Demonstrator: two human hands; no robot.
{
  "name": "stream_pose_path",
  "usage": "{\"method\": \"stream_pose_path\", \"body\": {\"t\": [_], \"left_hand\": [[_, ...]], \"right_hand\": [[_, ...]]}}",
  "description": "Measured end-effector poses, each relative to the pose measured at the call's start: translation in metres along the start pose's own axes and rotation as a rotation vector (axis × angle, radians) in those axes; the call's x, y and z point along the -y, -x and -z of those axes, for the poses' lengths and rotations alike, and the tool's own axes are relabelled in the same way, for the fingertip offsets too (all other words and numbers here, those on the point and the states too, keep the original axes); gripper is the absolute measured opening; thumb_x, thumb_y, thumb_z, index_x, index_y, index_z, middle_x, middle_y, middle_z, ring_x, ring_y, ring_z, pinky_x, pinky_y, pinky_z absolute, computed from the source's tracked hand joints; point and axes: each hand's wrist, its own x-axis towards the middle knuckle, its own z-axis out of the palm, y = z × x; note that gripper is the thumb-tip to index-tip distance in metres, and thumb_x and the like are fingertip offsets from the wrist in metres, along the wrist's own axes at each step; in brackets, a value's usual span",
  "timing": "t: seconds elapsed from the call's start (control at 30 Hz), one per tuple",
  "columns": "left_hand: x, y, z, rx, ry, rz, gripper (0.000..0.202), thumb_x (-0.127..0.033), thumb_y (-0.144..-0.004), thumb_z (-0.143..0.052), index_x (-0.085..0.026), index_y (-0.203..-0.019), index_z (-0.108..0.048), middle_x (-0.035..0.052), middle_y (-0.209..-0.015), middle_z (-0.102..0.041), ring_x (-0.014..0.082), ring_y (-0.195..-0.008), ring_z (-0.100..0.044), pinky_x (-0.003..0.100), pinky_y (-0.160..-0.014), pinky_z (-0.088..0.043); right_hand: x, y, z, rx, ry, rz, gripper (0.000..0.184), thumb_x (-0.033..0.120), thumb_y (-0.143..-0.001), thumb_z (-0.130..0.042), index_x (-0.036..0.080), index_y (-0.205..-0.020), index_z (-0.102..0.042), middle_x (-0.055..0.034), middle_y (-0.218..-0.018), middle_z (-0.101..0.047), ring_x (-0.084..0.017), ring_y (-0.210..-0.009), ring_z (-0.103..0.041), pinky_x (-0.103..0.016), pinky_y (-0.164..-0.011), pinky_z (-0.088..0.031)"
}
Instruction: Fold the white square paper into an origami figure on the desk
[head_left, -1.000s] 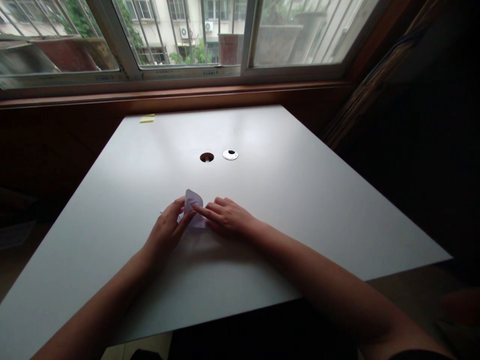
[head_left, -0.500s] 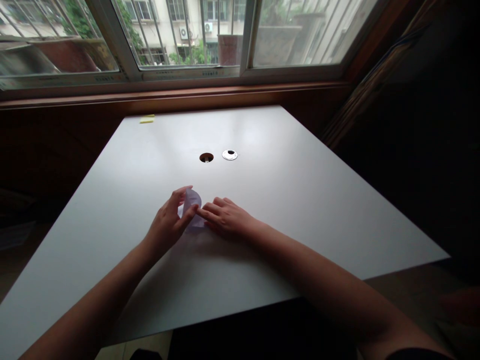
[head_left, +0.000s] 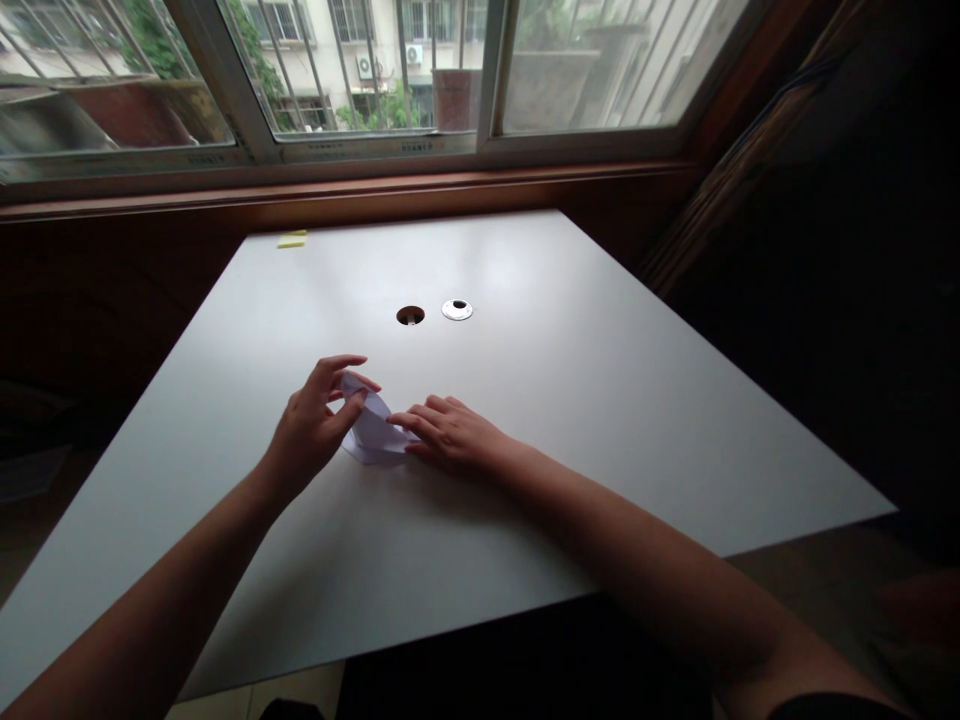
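A thin, pale lilac sheet of paper (head_left: 373, 430) is partly folded over on the white table. My left hand (head_left: 319, 412) pinches its raised upper left part between thumb and fingers, lifting that side off the surface. At the sheet's right end, my right hand (head_left: 454, 432) is low over the table, its fingertips closed on the paper's edge. Part of that right end is hidden under those fingers.
The white table (head_left: 600, 400) has a round hole (head_left: 410, 316) beyond my hands, and a round silver cover (head_left: 457, 309) lies beside it. A yellow paper slip (head_left: 292, 239) is near the far left corner. Behind the table runs a window ledge (head_left: 450, 185).
My left hand has moved left and slightly up, drawing the paper's raised part with it, so more of the sheet shows. My right hand has stayed nearly in place.
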Motion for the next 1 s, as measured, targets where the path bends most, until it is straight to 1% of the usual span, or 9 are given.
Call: {"method": "stream_pose_path", "body": {"t": [0.13,0.2,0.33,0.43,0.6,0.7,0.77,0.83,1.0], "left_hand": [[-0.002,-0.003,0.008,0.087,-0.027,-0.052,0.033,-0.035,-0.093,-0.057,-0.026,-0.125,-0.055,0.003,-0.104,-0.071,0.0192,-0.099,-0.068,0.036,-0.088,-0.055],[-0.001,-0.005,0.012,0.113,-0.069,-0.081,0.028,-0.039,-0.093,-0.057,-0.024,-0.118,-0.059,0.0034,-0.102,-0.07,0.0191,-0.095,-0.068,0.033,-0.083,-0.056],[0.0,-0.009,0.019,0.086,-0.25,-0.123,0.024,-0.044,-0.092,-0.056,-0.021,-0.098,-0.061,0.0047,-0.099,-0.069,0.0201,-0.087,-0.068,0.028,-0.066,-0.054],[-0.001,-0.011,0.02,0.068,-0.346,-0.153,0.023,-0.044,-0.093,-0.054,-0.021,-0.095,-0.059,0.0045,-0.096,-0.068,0.0193,-0.081,-0.067,0.029,-0.065,-0.053],[-0.008,-0.012,0.019,0.058,-0.442,-0.137,0.019,-0.039,-0.093,-0.049,-0.022,-0.097,-0.056,0.0051,-0.095,-0.069,0.018,-0.071,-0.065,0.03,-0.065,-0.051],[-0.01,-0.01,0.018,0.061,-0.52,-0.113,0.015,-0.033,-0.092,-0.048,-0.023,-0.098,-0.057,0.0041,-0.093,-0.071,0.0194,-0.071,-0.065,0.03,-0.065,-0.049],[-0.009,-0.01,0.019,0.071,-0.49,-0.079,0.016,-0.03,-0.091,-0.047,-0.024,-0.101,-0.058,0.0035,-0.093,-0.072,0.0202,-0.074,-0.066,0.03,-0.066,-0.049],[-0.007,-0.009,0.019,0.085,-0.405,-0.033,0.02,-0.029,-0.091,-0.046,-0.024,-0.106,-0.058,0.0033,-0.094,-0.072,0.0195,-0.073,-0.067,0.03,-0.066,-0.05],[0.0,-0.006,0.019,0.093,-0.274,0.02,0.031,-0.028,-0.093,-0.041,-0.022,-0.12,-0.055,0.0044,-0.099,-0.072,0.0175,-0.074,-0.067,0.03,-0.067,-0.054]], "right_hand": [[0.0,0.001,0.001,0.007,-0.024,-0.002,0.047,0.04,-0.102,-0.044,0.02,-0.144,-0.039,-0.011,-0.123,-0.062,-0.023,-0.099,-0.049,-0.036,-0.085,-0.04],[0.0,0.001,0.001,0.005,-0.035,-0.005,0.046,0.04,-0.102,-0.044,0.02,-0.144,-0.04,-0.0109,-0.124,-0.062,-0.023,-0.099,-0.049,-0.036,-0.085,-0.04],[0.001,0.001,0.001,0.008,-0.029,-0.007,0.039,0.041,-0.102,-0.044,0.021,-0.135,-0.049,-0.0099,-0.123,-0.062,-0.022,-0.099,-0.049,-0.035,-0.084,-0.04],[0.001,0.001,0.001,0.01,0.0,0.004,0.033,0.04,-0.102,-0.044,0.022,-0.128,-0.055,-0.0096,-0.123,-0.061,-0.021,-0.098,-0.048,-0.034,-0.082,-0.039],[0.001,0.0,-0.001,0.002,0.008,0.007,0.026,0.039,-0.102,-0.044,0.026,-0.113,-0.063,-0.007,-0.122,-0.06,-0.021,-0.098,-0.046,-0.034,-0.081,-0.038],[0.0,-0.001,-0.003,-0.006,-0.005,-0.002,0.024,0.039,-0.101,-0.046,0.026,-0.111,-0.064,-0.0075,-0.122,-0.059,-0.02,-0.096,-0.046,-0.033,-0.082,-0.038],[-0.002,-0.002,-0.004,-0.008,-0.023,-0.003,0.024,0.038,-0.101,-0.047,0.025,-0.11,-0.065,-0.008,-0.121,-0.059,-0.02,-0.094,-0.047,-0.033,-0.082,-0.039],[-0.004,-0.002,-0.004,-0.013,-0.058,-0.001,0.023,0.037,-0.101,-0.048,0.025,-0.109,-0.066,-0.0086,-0.119,-0.06,-0.019,-0.093,-0.048,-0.033,-0.083,-0.041],[-0.01,0.0,0.0,-0.073,-0.253,-0.03,0.016,0.031,-0.096,-0.057,0.021,-0.103,-0.066,-0.01,-0.114,-0.06,-0.019,-0.096,-0.054,-0.034,-0.086,-0.047]]}}
